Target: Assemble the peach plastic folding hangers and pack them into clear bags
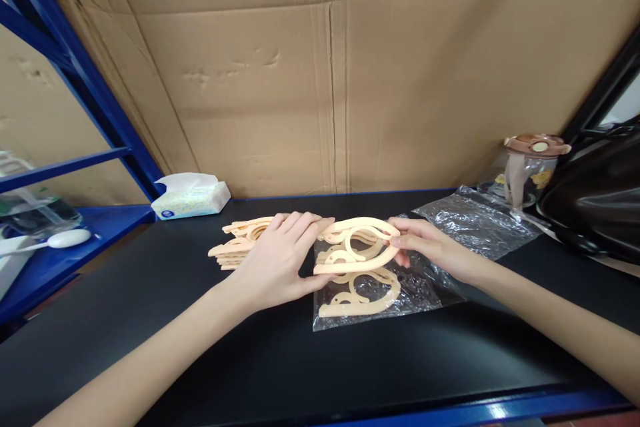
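A cream folding clothes hanger [373, 265], folded up, is held between my two hands just above the table. My left hand [283, 257] grips its left end, thumb below and fingers above. The fingers of my right hand [420, 243] pinch its rounded right end. Beneath it lies a clear plastic bag [425, 297] with more folded hangers [360, 307] inside. To the left, partly hidden by my left hand, is a stack of similar hangers [233, 250].
A tissue pack [193, 197] sits at the back left of the black table [165, 293]. More clear plastic film [470, 220] lies at the right, near a lidded drinking bottle [533, 173] and a dark bag [595, 200]. A white spoon [67, 238] rests on the blue shelf at far left.
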A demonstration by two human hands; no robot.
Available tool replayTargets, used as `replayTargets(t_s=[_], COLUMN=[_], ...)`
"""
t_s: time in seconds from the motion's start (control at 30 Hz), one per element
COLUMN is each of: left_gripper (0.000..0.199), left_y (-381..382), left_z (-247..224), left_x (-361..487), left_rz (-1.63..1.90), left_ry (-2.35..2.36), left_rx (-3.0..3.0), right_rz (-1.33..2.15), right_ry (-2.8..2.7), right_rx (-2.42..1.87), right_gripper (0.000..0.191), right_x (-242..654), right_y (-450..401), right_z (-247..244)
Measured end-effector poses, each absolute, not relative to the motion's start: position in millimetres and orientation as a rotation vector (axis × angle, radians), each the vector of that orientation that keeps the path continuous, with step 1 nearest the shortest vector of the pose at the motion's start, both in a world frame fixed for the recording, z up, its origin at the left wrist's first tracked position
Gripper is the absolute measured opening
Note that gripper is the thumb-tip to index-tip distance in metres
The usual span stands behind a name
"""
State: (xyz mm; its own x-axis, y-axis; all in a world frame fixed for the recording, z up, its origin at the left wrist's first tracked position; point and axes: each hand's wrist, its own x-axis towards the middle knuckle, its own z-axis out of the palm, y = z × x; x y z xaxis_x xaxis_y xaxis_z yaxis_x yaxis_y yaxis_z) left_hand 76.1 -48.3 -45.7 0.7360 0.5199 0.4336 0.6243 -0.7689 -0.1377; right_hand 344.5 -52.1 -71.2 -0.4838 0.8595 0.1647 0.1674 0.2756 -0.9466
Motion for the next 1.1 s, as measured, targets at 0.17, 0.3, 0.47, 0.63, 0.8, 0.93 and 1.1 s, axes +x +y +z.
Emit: replayTargets(t_s=[0.17, 0.3, 0.47, 0.63, 0.8, 0.93, 1.1], left_gripper=[0.056, 0.059, 0.059, 0.065, 0.033, 0.030, 0.037], left_y=[-53, -60, -63, -57, -51, -54, -55], left_z=[-46, -53, -60, -58, -54, -53, -55], left_x=[79, 85, 90, 86, 78, 75, 74], left_rz=[-0.580, -0.542, -0.513, -0.458, -0.278, -0.233, -0.235], left_ry=[-0.955, -0.923, -0.911, -0.925, -0.816, -0.817, -0.822], left_rx=[-2.721, -2.804, -2.838, -2.896, -2.938, -3.049, -3.108], right_rz=[0.726, 0.336, 0.111, -0.069, 0.030, 0.285, 0.504], right_ry=[-2.106, -2.364, -2.522, -2.507, -2.489, -2.513, -2.592], right_rx=[-1.099, -1.094, -1.048, -1.285, -1.591, -1.649, -1.569], right_gripper=[0.045, 0.074, 0.071, 0.060, 0.047, 0.050, 0.057], right_x=[341, 334, 328, 353, 410, 438, 426], right_y=[-61, -70, -76, -57, -33, -33, -45], right_z=[-67, -64, -64, -53, -36, -33, -31])
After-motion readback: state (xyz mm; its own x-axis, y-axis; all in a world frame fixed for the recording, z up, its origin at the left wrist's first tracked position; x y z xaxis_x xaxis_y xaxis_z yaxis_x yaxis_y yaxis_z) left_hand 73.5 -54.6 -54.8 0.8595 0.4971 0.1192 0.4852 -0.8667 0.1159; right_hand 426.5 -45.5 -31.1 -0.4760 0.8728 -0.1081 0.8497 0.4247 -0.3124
